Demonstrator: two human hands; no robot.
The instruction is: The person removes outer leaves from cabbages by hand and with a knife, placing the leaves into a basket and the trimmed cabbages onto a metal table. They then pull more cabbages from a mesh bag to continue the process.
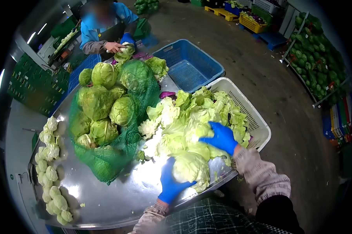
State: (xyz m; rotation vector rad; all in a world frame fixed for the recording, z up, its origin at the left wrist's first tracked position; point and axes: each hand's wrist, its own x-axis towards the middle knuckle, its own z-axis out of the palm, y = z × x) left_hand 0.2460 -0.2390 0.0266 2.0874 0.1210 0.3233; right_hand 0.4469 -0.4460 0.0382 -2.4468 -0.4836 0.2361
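Note:
My left hand (171, 181), in a blue glove, wraps its spread fingers and thumb round the left side of a pale green cabbage (191, 171) near the table's front edge. My right hand (219, 137), also gloved in blue, lies with fingers apart on loose cabbage leaves (184, 136) above and to the right of that cabbage. The leaves form a heap that reaches into a white crate (262, 126). Left of the heap, a green net bag (105, 165) holds several whole cabbages (96, 102).
A row of small trimmed cabbages (52, 173) lines the steel table's (102, 201) left edge. A blue crate (189, 64) adjoins the white one. Across the table, a person in blue (105, 23) holds a cabbage (124, 52). Netted cabbages (312, 54) stand on a rack at right.

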